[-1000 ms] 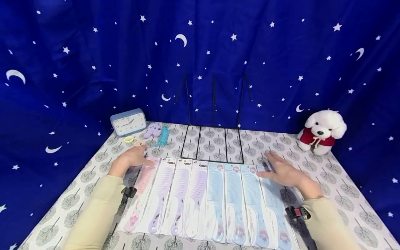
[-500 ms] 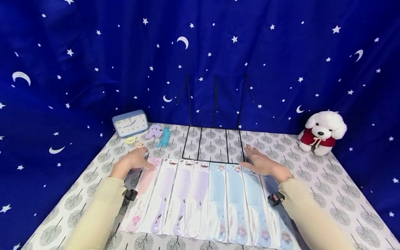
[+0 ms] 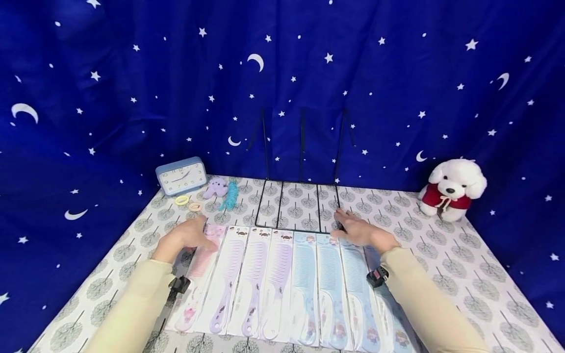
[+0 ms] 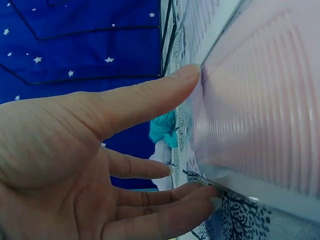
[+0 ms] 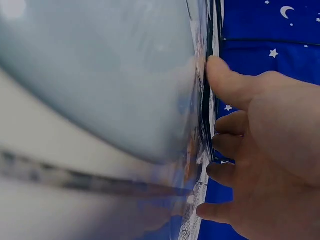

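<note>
Packaged combs [image 3: 279,264] beneath released, spread hands [image 3: 187,235] [image 3: 359,232], left by a pink comb [image 3: 200,263], right by blue ones [image 3: 328,274]

Prob. a staged tabletop set, room type unclear: blue star-&-moon curtain [image 3: 282,73] behind & on L & R sides of tree-print counter [image 3: 476,274], alarm clock [image 3: 182,177] at back L corner, plush dog [image 3: 454,189] nr back R corner, wire rack [image 3: 319,206] at back edge, mid; cams [image 3: 179,284] on wrists.

The black wire rack [image 3: 319,208] blocks the way behind the flat pink, purple and blue packaged combs [image 3: 304,274]; room to pass lies between it and the red-clothed white plush dog [image 3: 451,191].
</note>
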Available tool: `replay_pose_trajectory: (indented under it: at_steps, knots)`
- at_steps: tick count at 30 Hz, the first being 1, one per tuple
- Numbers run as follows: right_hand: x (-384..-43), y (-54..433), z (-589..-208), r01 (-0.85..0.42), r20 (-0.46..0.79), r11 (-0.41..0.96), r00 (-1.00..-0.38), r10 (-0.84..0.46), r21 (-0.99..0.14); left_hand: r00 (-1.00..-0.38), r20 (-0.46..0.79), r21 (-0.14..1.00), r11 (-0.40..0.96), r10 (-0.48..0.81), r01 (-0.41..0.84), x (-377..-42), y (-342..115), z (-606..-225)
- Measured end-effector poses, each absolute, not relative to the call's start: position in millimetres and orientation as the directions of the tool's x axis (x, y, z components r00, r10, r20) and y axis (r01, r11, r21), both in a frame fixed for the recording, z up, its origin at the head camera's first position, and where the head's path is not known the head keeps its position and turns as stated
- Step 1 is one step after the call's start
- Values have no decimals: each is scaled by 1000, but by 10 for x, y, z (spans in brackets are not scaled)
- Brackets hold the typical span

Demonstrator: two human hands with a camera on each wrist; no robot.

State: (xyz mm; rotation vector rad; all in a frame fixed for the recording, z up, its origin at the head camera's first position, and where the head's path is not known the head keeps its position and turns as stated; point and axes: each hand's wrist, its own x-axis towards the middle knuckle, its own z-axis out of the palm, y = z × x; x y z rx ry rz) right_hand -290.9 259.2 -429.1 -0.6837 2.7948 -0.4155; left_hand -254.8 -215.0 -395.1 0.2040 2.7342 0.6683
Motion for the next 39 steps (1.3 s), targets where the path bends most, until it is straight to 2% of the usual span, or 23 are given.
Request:
replay_pose_trajectory:
  at_steps: [7, 23, 32, 39]
  knots:
    - [-2939, 2585, -4316, -376, -163, 856, -877, -452, -355, -939, -231, 395, 906, 255, 149, -2499, -2141, -3923]
    - [-2973, 2575, -4337, -327, -176, 858, -890, -421, -397, -944, -223, 423, 897, 241, 129, -2471, -2221, -4086]
    - [-2966, 2542, -4313, -296, -205, 867, -893, -400, -400, -908, -312, 618, 786, 278, 29, -2531, -2407, -4048]
    - [-2987, 2564, -4304, -316, -196, 870, -891, -409, -379, -858, -368, 813, 572, 358, -110, -2605, -2531, -4082]
